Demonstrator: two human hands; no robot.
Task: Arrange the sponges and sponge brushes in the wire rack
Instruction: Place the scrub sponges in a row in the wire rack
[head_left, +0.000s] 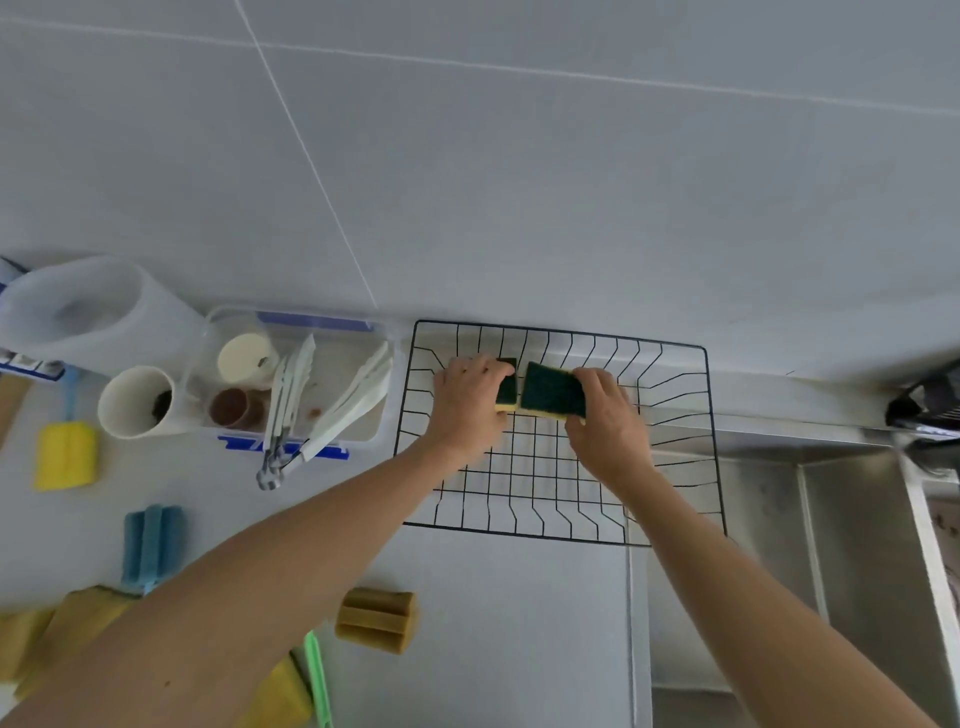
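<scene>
- left hand (470, 395) and right hand (605, 415) reach into the wire rack (712, 441), each grip closed on a green-and-yellow sponge
- left sponge (506, 389), right sponge (551, 389), side by side

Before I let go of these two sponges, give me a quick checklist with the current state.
1. Left hand gripping its sponge: ok.
2. Right hand gripping its sponge: ok.
3. Both sponges over the wire rack: ok.
4. Sponges resting on the rack floor: cannot tell.
5. All items racked: not ok; yellow brush, blue brush and brown sponge remain on the counter.
</scene>
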